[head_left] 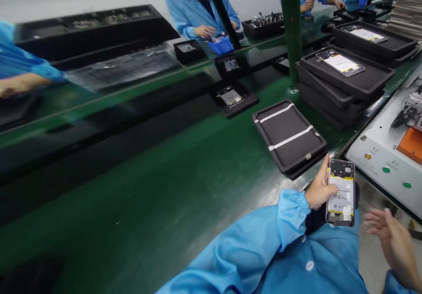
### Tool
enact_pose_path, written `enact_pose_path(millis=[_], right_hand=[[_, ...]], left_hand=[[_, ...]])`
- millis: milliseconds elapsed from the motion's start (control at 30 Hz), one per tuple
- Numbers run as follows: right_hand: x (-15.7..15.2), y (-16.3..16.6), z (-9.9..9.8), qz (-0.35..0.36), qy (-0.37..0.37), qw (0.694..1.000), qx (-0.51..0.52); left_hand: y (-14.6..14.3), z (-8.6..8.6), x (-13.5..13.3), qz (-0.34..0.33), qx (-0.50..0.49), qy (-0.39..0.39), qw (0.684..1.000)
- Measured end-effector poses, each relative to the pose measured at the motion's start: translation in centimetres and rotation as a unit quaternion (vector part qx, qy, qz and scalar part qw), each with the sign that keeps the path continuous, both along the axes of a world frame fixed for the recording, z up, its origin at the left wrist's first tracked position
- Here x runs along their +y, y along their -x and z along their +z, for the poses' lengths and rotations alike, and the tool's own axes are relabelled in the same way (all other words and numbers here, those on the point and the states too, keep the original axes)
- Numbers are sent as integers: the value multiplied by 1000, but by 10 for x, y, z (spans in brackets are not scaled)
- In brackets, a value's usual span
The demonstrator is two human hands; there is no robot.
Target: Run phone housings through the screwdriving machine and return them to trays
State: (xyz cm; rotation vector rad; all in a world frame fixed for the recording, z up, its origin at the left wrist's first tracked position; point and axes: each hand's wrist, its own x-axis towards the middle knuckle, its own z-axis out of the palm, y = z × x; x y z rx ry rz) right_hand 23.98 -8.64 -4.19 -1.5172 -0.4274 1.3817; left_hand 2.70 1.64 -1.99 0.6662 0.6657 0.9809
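My left hand grips an opened smartphone by its left side, with the thumb over its face. The phone has no back cover; a white battery with yellow edging and dark parts above it shows. My right hand is off to the phone's right, apart from it, slightly blurred, with fingers stretched out and nothing in them. Just beyond my left hand lies a black foam tray with two white strips across it, on the green table.
At the right stand stacked black trays with an opened phone on top. A white machine with coloured buttons borders my right side. A green post rises from the table. Co-workers in blue sit across; another opened phone lies mid-table.
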Motion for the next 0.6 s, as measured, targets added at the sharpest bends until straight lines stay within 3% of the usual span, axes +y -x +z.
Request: enact_pose_path(millis=[133,333,433,500,567,600], right_hand=[[5,56,16,98,28,977,187],[2,66,30,113,8,972,207],[-1,65,27,111,-27,988,105],[-3,62,24,111,-57,992,-22],[-5,59,22,101,-90,971,-195],[-4,58,21,95,-113,946,-290]], left_hand=[[-1,3,0,32,-8,14,999],[-3,8,1,34,-52,65,996],[-6,14,0,49,-78,81,992],[-6,22,-4,58,-92,63,992],[-3,33,-13,65,-83,15,994],[1,39,-20,72,-66,-14,995]])
